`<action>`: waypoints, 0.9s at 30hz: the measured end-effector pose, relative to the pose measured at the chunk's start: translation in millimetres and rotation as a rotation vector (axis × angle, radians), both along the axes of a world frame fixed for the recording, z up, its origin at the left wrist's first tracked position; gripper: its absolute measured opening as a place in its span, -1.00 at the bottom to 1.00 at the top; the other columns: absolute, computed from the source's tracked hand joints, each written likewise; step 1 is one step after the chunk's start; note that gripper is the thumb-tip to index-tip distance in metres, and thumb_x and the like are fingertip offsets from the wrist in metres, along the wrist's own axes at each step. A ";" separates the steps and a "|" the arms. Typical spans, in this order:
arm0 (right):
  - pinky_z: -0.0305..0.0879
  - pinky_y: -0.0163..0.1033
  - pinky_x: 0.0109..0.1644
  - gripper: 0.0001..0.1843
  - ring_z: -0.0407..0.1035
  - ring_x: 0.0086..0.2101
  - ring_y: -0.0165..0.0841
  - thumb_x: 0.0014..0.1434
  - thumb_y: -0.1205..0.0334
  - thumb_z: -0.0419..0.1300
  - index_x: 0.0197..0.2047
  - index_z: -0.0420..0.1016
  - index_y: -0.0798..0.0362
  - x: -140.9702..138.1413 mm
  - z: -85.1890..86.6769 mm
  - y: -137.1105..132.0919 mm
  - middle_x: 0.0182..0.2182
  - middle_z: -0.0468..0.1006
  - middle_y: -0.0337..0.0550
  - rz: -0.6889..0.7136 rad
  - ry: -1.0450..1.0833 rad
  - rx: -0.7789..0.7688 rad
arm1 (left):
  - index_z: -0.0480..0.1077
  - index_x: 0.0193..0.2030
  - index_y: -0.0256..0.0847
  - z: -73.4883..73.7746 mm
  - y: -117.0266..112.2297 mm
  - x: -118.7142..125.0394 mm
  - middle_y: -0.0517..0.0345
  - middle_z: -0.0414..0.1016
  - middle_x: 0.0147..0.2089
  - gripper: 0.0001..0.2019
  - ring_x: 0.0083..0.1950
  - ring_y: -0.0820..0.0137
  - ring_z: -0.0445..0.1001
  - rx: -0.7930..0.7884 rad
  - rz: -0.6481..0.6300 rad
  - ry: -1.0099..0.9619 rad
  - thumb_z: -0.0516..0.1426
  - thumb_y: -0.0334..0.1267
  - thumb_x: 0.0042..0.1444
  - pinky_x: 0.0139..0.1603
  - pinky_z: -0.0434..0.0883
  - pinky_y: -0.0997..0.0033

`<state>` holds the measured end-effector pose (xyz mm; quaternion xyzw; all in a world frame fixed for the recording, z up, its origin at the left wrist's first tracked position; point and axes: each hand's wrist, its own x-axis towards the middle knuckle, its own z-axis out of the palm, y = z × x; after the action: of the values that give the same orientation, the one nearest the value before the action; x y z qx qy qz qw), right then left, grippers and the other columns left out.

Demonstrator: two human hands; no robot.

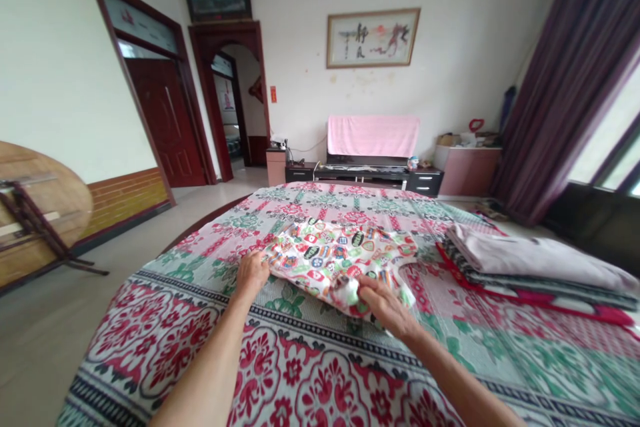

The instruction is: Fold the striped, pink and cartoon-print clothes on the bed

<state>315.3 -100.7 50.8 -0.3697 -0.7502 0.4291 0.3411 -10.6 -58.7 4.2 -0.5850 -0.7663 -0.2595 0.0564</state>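
Pinching both near corners of a small printed garment (340,257), centre of the frame, lying on a bed (310,373) with a red, green and white patterned cover. Left hand (251,272) sits at the garment's left edge, fingers curled down onto the cloth, thumb side hidden, so it reads as a grip on that edge but I cannot tell how tight. Right hand (383,303) is at the lower right of the garment, fingers closed over a bunched fold of the fabric. Both forearms reach in from the bottom of the frame. Garment is mostly flat, spread across the cover, near edge rumpled and partly lifted under the right hand; far edge lies smooth. Judgement on progress: the piece looks laid out and partly squared, no clean fold visible in it yet, so flattening looks about done and the folding itself is ahead. Right of the frame, well apart from the hands, a stack of folded cloths (530,263) rests on the same bed, pale piece on top, darker striped and red ones below: that part looks finished. Background: pink cloth (373,135) draped over a low cabinet at centre top, round wooden tabletop (40,203) tipped on its side at left, dark curtain (565,87) at upper right.
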 end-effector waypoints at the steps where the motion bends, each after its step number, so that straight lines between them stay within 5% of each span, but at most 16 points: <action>1: 0.15 -0.35 -0.45 -0.78 0.21 -0.55 -0.44 0.10 0.19 -0.03 -0.49 0.34 0.04 7.8 3.5 5.8 -0.59 0.36 -0.30 -0.059 0.033 -0.040 | 0.48 -0.09 -0.23 1.0 -0.6 0.5 -0.02 0.49 0.01 -0.68 0.08 0.29 0.40 -0.001 -0.010 0.002 0.01 -0.39 0.07 0.17 0.23 0.35; 6: 0.22 -0.32 -0.43 -0.70 0.29 -0.50 -0.37 0.05 -0.02 0.13 -0.53 0.38 0.02 36.7 12.1 23.1 -0.56 0.44 -0.24 -0.238 0.191 -0.136 | 0.49 -0.10 -0.18 5.1 -3.9 3.3 0.05 0.53 -0.06 -0.69 0.02 0.31 0.43 -0.010 -0.059 0.009 0.02 -0.36 0.05 0.10 0.27 0.39; 11: 0.29 -0.29 -0.41 -0.62 0.41 -0.47 -0.32 0.05 -0.12 0.15 -0.43 0.46 0.07 43.2 14.8 21.3 -0.53 0.53 -0.17 -0.208 0.408 -0.299 | 0.51 -0.15 -0.19 3.9 -4.1 3.4 0.04 0.55 -0.12 -0.71 -0.07 0.32 0.47 0.016 -0.068 0.010 0.01 -0.36 0.06 0.01 0.31 0.42; 16: 0.35 -0.27 -0.35 -0.66 0.46 -0.43 -0.30 -0.03 -0.02 0.27 -0.29 0.48 0.07 48.1 13.9 23.7 -0.46 0.58 -0.18 -0.150 0.502 -0.316 | 0.51 -0.17 -0.22 3.5 -2.6 3.3 0.05 0.56 -0.14 -0.69 -0.10 0.32 0.48 0.000 -0.064 -0.001 -0.02 -0.37 0.07 -0.05 0.32 0.43; 23: 0.33 -0.28 -0.38 -0.73 0.42 -0.51 -0.37 -0.19 0.15 0.33 -0.41 0.38 0.02 60.0 9.8 33.7 -0.50 0.54 -0.26 -0.238 0.653 -0.319 | 0.52 -0.21 -0.20 3.8 -4.3 2.2 0.04 0.57 -0.17 -0.70 -0.14 0.29 0.49 -0.016 -0.045 -0.025 -0.03 -0.37 0.07 -0.09 0.34 0.39; 27: 0.31 -0.30 -0.39 -0.67 0.38 -0.51 -0.40 -0.20 0.14 0.36 -0.38 0.33 -0.01 61.4 16.2 33.3 -0.48 0.51 -0.31 -0.237 0.645 -0.268 | 0.50 -0.17 -0.25 13.9 -6.1 12.9 -0.03 0.55 -0.13 -0.70 -0.07 0.25 0.46 0.138 -0.062 -0.031 -0.01 -0.36 0.05 0.03 0.31 0.33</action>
<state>376.8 -67.4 67.0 -0.3412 -0.4932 0.5755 0.5560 2.3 -64.8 18.1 -0.5992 -0.7287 -0.3226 0.0767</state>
